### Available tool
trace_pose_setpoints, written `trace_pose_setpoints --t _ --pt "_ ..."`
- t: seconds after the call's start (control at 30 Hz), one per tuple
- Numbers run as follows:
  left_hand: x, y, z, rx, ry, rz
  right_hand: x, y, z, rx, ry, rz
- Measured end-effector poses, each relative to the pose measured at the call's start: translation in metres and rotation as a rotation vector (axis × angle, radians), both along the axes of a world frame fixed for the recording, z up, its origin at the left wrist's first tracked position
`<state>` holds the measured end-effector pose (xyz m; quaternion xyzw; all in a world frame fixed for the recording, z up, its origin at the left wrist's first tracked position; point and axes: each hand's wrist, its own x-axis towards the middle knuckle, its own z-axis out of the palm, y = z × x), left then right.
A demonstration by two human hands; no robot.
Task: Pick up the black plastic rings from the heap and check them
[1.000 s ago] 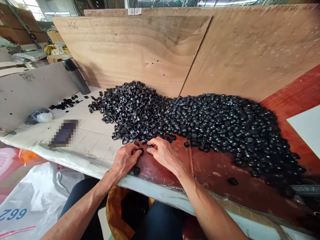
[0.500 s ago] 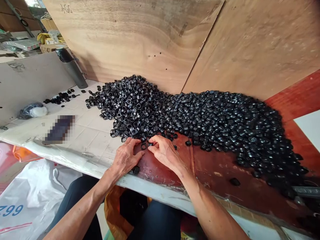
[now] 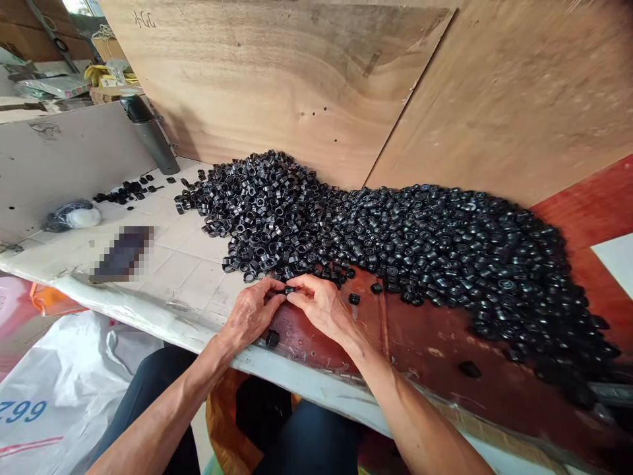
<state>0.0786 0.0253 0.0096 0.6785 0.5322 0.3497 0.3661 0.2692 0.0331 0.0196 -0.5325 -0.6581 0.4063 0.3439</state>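
black parts (image 3: 356, 227) lie just beyond both my hands, banked against tall wooden boards (image 3: 277, 72). under my hands is the worktop (image 3: 420, 336), reddish brown toward the right, pale toward the left. the heap's long axis runs left to right across my front: hollow rings (image 3: 262, 204) beyond my left hand (image 3: 254, 307), mostly rounded caps (image 3: 455, 244) beyond my right hand (image 3: 321, 303) and spreading well out past it. its near edge sits right by my fingertips, and i can't call either hand clearly nearer. a dark flask (image 3: 155, 142) is well off to the left, past the rings. a loose black lump (image 3: 469, 369) lies well to the right of my right wrist; another dark lump (image 3: 271, 338) sits just beside my left thumb, on the near side, and a stray cap (image 3: 354, 299) just right of my right knuckles. my hands meet in front of me, thumbs and forefingers of both pinched on a small dark piece (image 3: 291, 290). my own fingers get in the way, so i can't tell if it's one part or two.
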Motion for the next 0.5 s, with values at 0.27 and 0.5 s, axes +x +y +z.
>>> trace_pose_setpoints --t 0.27,0.5 --pt "0.0001 -0.0034 0.0091 -0.26 -0.412 -0.001 -0.002 0.0004 0.0033 0.015 0.153 -0.049" --pt "-0.0002 -0.0058 0.0085 -0.241 -0.49 0.025 -0.003 -0.0043 0.0084 0.084 0.125 -0.017"
